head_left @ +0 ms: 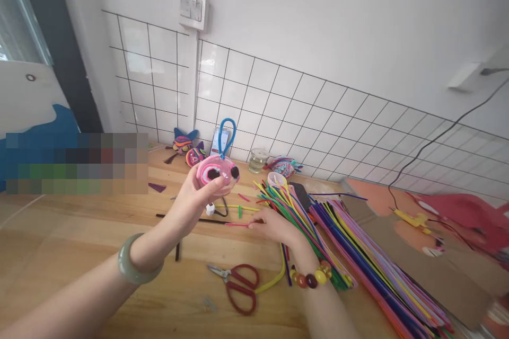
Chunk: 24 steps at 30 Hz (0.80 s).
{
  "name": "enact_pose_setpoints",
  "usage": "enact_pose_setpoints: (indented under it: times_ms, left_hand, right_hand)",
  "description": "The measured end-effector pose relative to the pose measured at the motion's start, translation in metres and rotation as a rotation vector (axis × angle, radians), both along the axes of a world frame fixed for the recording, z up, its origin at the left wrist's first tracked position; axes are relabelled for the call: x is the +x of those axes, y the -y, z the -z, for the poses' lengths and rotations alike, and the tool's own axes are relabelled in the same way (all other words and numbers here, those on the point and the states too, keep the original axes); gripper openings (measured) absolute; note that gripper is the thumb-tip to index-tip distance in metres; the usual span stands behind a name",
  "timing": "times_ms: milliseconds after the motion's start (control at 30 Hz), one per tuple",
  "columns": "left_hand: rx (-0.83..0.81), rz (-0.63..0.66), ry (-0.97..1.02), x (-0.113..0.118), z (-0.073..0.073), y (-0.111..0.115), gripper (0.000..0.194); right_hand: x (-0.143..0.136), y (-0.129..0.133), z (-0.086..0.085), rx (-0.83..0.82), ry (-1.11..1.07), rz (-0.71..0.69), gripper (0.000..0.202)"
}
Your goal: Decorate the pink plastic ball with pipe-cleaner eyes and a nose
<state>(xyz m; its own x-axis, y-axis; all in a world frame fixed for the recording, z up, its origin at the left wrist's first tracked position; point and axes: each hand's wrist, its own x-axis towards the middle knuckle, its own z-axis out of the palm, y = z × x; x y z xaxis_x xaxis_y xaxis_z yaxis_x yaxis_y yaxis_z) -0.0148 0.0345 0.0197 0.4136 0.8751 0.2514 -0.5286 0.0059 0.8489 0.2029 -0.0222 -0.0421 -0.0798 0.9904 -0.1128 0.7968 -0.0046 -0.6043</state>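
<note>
- Head view, with the ball as clock centre: the pink ball [205, 165] is raised above the bench [170, 304], grasped by the left hand [194, 195], its thumb laid across the lower front.
- The ball looks light and fuzzy, likely soft-skinned and little prone to slip; a hard squeeze could dent it or shift its black patches.
- The best hold seems to be cupping its sides; the blue loop [227, 121] at 12 o'clock looks springy, and would probably bend if gripped.
- At 4 o'clock the fingers of the right hand [274, 225] close on one end of the pink stem [236, 224], which looks thin and pliable.
- Just beyond that stem's other end lies a black stem [199, 219]; the plug [210, 210] sits at 6 o'clock.
- The scissors [226, 275] lie open between 5 and 6 o'clock, between the forearms, where a wrist could brush them.
- The loose stems [296, 222] crowd the right wrist at 4 o'clock.
- Towards 3 o'clock stand the jar [259, 161] and, well beyond, the glue gun [413, 220].
</note>
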Motion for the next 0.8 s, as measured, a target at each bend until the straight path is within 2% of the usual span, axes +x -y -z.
enact_pose_setpoints:
  times_ms: [133,500,667,800]
  left_hand:
    - [-0.030,0.021,-0.042,0.001,0.001,0.001,0.057]
    - [-0.039,0.013,-0.024,0.001,0.011,-0.007,0.054]
    - [-0.052,0.005,-0.022,0.002,0.011,-0.007,0.053]
    - [-0.047,-0.019,-0.039,0.002,0.012,-0.009,0.050]
  right_hand:
    - [0.003,0.003,-0.016,0.072,-0.032,-0.026,0.018]
    - [0.045,0.020,-0.045,0.288,-0.183,0.255,0.034]
    - [0.054,0.021,-0.046,0.354,-0.184,0.413,0.041]
    - [0.064,0.022,-0.043,0.379,-0.092,0.501,0.039]
